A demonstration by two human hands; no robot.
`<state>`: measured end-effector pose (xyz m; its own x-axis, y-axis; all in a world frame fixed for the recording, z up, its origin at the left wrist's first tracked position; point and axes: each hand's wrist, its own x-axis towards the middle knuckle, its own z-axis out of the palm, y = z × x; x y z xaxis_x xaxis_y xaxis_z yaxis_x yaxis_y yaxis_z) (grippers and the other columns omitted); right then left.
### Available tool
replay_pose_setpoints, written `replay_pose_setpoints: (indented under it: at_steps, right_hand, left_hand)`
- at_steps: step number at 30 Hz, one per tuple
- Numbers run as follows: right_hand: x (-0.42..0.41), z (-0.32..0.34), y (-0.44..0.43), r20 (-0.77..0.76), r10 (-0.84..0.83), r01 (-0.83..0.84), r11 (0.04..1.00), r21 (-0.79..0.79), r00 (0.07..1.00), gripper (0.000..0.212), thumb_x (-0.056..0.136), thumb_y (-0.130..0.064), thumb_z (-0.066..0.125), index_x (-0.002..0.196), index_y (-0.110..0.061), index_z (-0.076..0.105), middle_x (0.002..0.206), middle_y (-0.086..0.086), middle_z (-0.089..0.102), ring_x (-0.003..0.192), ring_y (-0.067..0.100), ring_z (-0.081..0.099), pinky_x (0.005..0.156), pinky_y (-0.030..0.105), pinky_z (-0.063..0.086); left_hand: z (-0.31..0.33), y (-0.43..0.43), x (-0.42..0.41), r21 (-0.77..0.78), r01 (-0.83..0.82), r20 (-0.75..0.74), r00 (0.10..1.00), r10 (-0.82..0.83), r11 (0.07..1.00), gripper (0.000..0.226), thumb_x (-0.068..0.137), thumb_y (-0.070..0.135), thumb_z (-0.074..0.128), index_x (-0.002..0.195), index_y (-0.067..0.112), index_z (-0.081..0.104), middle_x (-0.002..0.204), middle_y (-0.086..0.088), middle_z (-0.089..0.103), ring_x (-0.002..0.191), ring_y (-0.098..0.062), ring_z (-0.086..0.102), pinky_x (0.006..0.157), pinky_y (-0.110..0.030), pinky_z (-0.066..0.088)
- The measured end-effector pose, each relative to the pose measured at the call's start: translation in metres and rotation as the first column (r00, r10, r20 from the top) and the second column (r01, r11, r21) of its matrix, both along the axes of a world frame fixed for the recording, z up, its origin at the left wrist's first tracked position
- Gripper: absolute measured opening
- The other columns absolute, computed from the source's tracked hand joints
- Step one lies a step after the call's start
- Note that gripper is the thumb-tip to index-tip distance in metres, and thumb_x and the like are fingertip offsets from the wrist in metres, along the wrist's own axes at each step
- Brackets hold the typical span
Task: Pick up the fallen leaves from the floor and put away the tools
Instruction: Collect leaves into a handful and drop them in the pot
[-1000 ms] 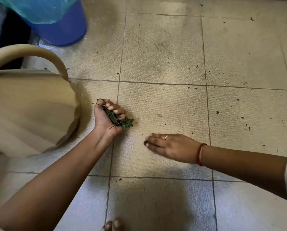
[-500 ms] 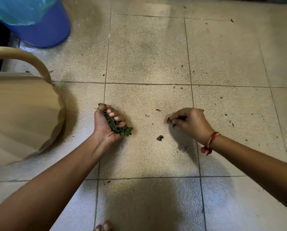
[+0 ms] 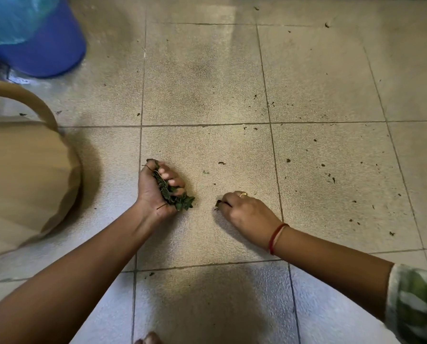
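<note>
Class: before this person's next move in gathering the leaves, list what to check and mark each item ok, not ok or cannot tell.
1. Left hand holds the leaf bunch, fingers curled round it: ok.
2. Right hand pinches a leaf scrap: ok.
3. Floor cleared: not ok; a loose scrap lies to the right, among others.
4. Blue bin in sight: ok.
5. Room left in the bin: cannot tell.

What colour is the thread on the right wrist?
The wrist thread is red, clearest in the head view.
</note>
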<state>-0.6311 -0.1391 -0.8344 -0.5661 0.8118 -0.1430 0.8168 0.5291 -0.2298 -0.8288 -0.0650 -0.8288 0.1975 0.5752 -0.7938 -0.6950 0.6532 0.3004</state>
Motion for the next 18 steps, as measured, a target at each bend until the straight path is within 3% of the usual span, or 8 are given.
replay_pose_setpoints:
  at_steps: [2, 4, 6, 8, 9, 11, 14, 18]
  right_hand:
    - [-0.005, 0.000, 0.011, -0.023, -0.085, 0.083, 0.995, -0.061, 0.996, 0.021, 0.067, 0.009, 0.068, 0.081, -0.006, 0.067, 0.076, 0.006, 0.062, 0.063, 0.021, 0.061, 0.051, 0.023, 0.042]
    - [-0.003, 0.007, 0.029, -0.118, -0.321, 0.294, 0.934, -0.201, 0.940, 0.013, 0.085, -0.001, 0.060, 0.089, -0.008, 0.070, 0.084, 0.002, 0.065, 0.074, 0.016, 0.063, 0.064, 0.021, 0.049]
    - [0.000, 0.023, 0.049, -0.310, -0.630, 0.496, 0.764, -0.413, 0.712, 0.007, 0.086, -0.008, 0.066, 0.086, -0.010, 0.073, 0.083, -0.005, 0.068, 0.073, 0.005, 0.063, 0.070, 0.017, 0.053]
    - [-0.006, 0.041, 0.057, -0.475, -0.744, 0.486, 0.667, -0.565, 0.470, 0.004, 0.079, -0.005, 0.073, 0.080, -0.010, 0.073, 0.078, -0.007, 0.069, 0.071, 0.004, 0.065, 0.070, 0.019, 0.056]
    - [-0.014, 0.051, 0.055, -0.510, -0.746, 0.445, 0.665, -0.600, 0.428, 0.006, 0.078, -0.004, 0.073, 0.080, -0.010, 0.073, 0.078, -0.005, 0.070, 0.072, 0.007, 0.067, 0.070, 0.023, 0.057]
    - [-0.034, 0.060, 0.039, -0.540, -0.662, 0.402, 0.747, -0.529, 0.520, 0.009, 0.080, -0.002, 0.071, 0.083, -0.010, 0.073, 0.080, 0.002, 0.071, 0.072, 0.016, 0.068, 0.069, 0.032, 0.058]
    - [-0.043, 0.054, 0.023, -0.455, -0.273, 0.314, 0.949, 0.015, 0.848, 0.017, 0.074, 0.003, 0.068, 0.089, -0.005, 0.069, 0.079, 0.010, 0.066, 0.068, 0.026, 0.063, 0.059, 0.034, 0.053]
    - [-0.043, 0.052, 0.021, -0.377, -0.201, 0.302, 0.925, 0.231, 0.904, 0.026, 0.071, 0.007, 0.062, 0.095, -0.002, 0.062, 0.077, 0.012, 0.063, 0.062, 0.028, 0.060, 0.050, 0.031, 0.049]
  left_hand:
    - [-0.001, -0.005, 0.010, -0.020, 0.041, 0.003, 0.999, -0.041, 0.999, 0.033, 0.074, 0.026, 0.043, 0.041, 0.023, 0.040, 0.040, 0.010, 0.034, 0.034, -0.005, 0.033, 0.039, -0.012, 0.019]
    - [-0.001, -0.011, 0.020, -0.048, 0.079, 0.018, 0.997, -0.079, 0.996, 0.046, 0.086, 0.030, 0.036, 0.041, 0.022, 0.041, 0.040, 0.010, 0.034, 0.033, -0.006, 0.033, 0.038, -0.010, 0.021]
    - [-0.002, -0.016, 0.030, -0.068, 0.136, 0.006, 0.991, -0.136, 0.988, 0.046, 0.090, 0.031, 0.035, 0.045, 0.023, 0.042, 0.040, 0.011, 0.034, 0.033, -0.006, 0.032, 0.038, -0.010, 0.021]
    - [-0.001, -0.022, 0.039, -0.056, 0.203, -0.020, 0.979, -0.205, 0.978, 0.043, 0.091, 0.032, 0.035, 0.050, 0.023, 0.044, 0.042, 0.011, 0.033, 0.034, -0.005, 0.031, 0.038, -0.011, 0.019]
    - [0.001, -0.025, 0.045, -0.037, 0.227, -0.019, 0.973, -0.228, 0.973, 0.044, 0.092, 0.034, 0.034, 0.051, 0.023, 0.047, 0.043, 0.011, 0.035, 0.034, -0.005, 0.033, 0.039, -0.012, 0.020]
    - [0.005, -0.029, 0.056, -0.015, 0.211, 0.018, 0.977, -0.210, 0.977, 0.049, 0.092, 0.041, 0.035, 0.053, 0.020, 0.056, 0.047, 0.005, 0.046, 0.040, -0.009, 0.046, 0.043, -0.017, 0.033]
    - [0.010, -0.032, 0.066, 0.034, 0.138, 0.141, 0.980, -0.142, 0.990, 0.049, 0.092, 0.044, 0.039, 0.057, 0.019, 0.060, 0.062, -0.001, 0.058, 0.059, -0.017, 0.063, 0.064, -0.029, 0.046]
    - [0.019, -0.026, 0.068, 0.157, 0.145, 0.224, 0.958, -0.179, 0.977, 0.048, 0.094, 0.033, 0.033, 0.055, 0.019, 0.058, 0.059, 0.004, 0.054, 0.058, -0.012, 0.060, 0.060, -0.021, 0.051]
